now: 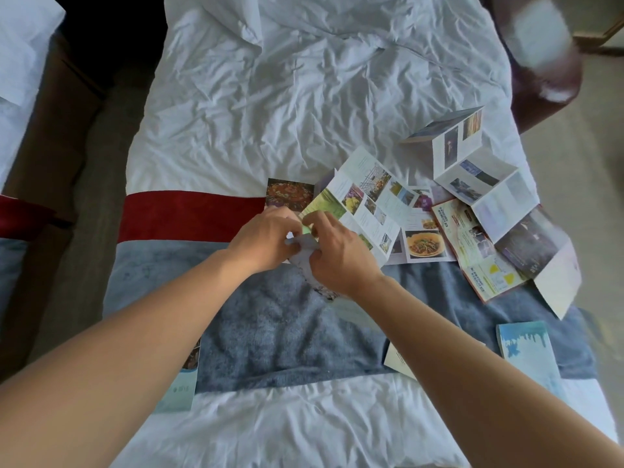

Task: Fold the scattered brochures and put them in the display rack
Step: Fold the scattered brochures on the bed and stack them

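– What are the fingers (305, 220) doing rn?

– Both sets curled in and pinching one small brochure (305, 256), mid-bed over the grey throw (287, 319). Left hand (266, 239) and right hand (337, 256) are touching, thumbs working a crease, I'd say. Paper's mostly hidden under them, so can't tell how many folds are in.

– So how far along overall?

– Early-ish, imo. Beside the hands, toward the right edge of the bed (270, 96), there's a heap of open brochures (439, 211): overlapping, some flat, a zigzag one (449, 143) standing half-open at the far end of it. None of those look folded.

– Anything finished?

– Maybe. A light-blue leaflet (525, 349) lies closed nr the right edge by the foot, a teal one (184, 383) closed nr the left edge, half under the left forearm. A white one (398, 361) pokes out below the right forearm. Folded already, or just never opened; can't say.

– And the display rack?

– Not in view. Nothing's been racked as far as I can see, so most of the job is left.
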Demonstrator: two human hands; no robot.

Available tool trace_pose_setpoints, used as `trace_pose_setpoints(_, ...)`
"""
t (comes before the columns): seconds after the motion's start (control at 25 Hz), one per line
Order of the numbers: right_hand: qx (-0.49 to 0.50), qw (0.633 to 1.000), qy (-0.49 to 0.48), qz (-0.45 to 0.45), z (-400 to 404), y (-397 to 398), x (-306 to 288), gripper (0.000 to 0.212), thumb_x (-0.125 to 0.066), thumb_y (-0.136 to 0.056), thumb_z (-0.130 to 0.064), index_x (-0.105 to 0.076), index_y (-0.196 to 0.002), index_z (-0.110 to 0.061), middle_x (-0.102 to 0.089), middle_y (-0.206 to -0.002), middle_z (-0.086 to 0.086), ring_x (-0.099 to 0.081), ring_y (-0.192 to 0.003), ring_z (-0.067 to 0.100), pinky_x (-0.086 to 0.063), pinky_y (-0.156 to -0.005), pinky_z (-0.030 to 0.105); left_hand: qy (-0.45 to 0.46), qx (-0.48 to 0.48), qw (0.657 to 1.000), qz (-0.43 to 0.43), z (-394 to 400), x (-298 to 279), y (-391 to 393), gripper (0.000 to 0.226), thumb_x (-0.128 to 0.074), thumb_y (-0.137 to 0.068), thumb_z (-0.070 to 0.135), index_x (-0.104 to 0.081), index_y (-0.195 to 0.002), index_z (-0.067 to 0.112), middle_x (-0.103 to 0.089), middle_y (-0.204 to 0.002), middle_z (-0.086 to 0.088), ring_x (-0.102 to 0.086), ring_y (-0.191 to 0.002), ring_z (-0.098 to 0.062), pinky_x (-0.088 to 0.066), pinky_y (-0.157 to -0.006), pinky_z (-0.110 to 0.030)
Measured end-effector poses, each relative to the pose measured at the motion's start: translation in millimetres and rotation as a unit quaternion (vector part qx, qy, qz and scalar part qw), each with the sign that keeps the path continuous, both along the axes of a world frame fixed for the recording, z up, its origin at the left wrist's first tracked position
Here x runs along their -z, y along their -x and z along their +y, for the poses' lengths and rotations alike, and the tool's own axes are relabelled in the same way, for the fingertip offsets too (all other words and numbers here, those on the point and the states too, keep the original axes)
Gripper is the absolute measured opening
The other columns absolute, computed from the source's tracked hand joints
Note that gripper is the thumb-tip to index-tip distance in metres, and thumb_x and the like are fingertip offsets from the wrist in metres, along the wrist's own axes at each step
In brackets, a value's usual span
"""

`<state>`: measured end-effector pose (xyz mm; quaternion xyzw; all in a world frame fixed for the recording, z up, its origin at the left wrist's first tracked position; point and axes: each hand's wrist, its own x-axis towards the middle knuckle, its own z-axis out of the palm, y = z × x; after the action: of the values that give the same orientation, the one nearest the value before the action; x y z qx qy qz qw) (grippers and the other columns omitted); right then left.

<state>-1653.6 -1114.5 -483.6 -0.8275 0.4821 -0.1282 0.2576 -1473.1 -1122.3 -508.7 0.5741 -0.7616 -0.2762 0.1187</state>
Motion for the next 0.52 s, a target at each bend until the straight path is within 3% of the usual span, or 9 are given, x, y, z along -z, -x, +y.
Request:
trace_pose_setpoints(0.12,0.06,0.993,-0.01,0.104,1,21,12,0.052,-0.063,-0.086,-0.025,-0.049,-0.136,-0.017,-0.053,-0.128,0.006,-0.059,-0.105,0.028,-0.048,-0.07,0.035,-0.065,-0.016,0.998,0.013,5,8,-4,0.014,-0.076,-0.08,0.031,-0.063,-0.079,0.025,-0.057,-0.113,0.005,-0.045,-0.116,-0.021,-0.039,-0.093,-0.033)
trace_pose_setpoints(0.24,0.053,0.992,-0.033,0.105,7,30,21,0.018,-0.065,-0.089,-0.024,-0.068,-0.106,-0.018,-0.06,-0.119,0.003,-0.059,-0.105,0.026,-0.046,-0.069,0.032,-0.095,-0.035,0.995,0.009,9,13,-9,0.014,-0.079,-0.074,0.025,-0.067,-0.077,0.019,-0.053,-0.132,-0.005,-0.038,-0.129,-0.026,-0.03,-0.102,-0.033)
trace_pose_setpoints(0.32,0.041,0.995,-0.038,0.08,13,28,24,0.007,-0.064,-0.089,-0.018,-0.07,-0.093,-0.016,-0.063,-0.11,0.002,-0.06,-0.099,0.026,-0.048,-0.067,0.033,-0.108,-0.072,0.991,0.035,13,12,-11,0.016,-0.079,-0.075,0.019,-0.063,-0.077,0.019,-0.047,-0.138,-0.008,-0.037,-0.133,-0.026,-0.03,-0.102,-0.031)
trace_pose_setpoints(0.4,0.036,0.997,-0.033,0.068,15,24,25,0.007,-0.064,-0.089,-0.016,-0.07,-0.091,-0.014,-0.063,-0.111,0.003,-0.06,-0.098,0.026,-0.052,-0.068,0.037,-0.117,-0.097,0.987,0.059,16,12,-12,0.02,-0.077,-0.078,0.019,-0.057,-0.078,0.021,-0.051,-0.13,-0.005,-0.049,-0.123,-0.023,-0.037,-0.092,-0.029)
trace_pose_setpoints(0.52,0.044,0.997,-0.019,0.068,14,22,28,0.009,-0.064,-0.088,-0.018,-0.065,-0.096,-0.015,-0.059,-0.12,0.004,-0.06,-0.1,0.025,-0.055,-0.07,0.04,-0.099,-0.124,0.985,0.062,20,10,-11,0.026,-0.073,-0.083,0.018,-0.047,-0.088,0.021,-0.057,-0.092,0.004,-0.057,-0.081,-0.02,-0.043,-0.064,-0.032)
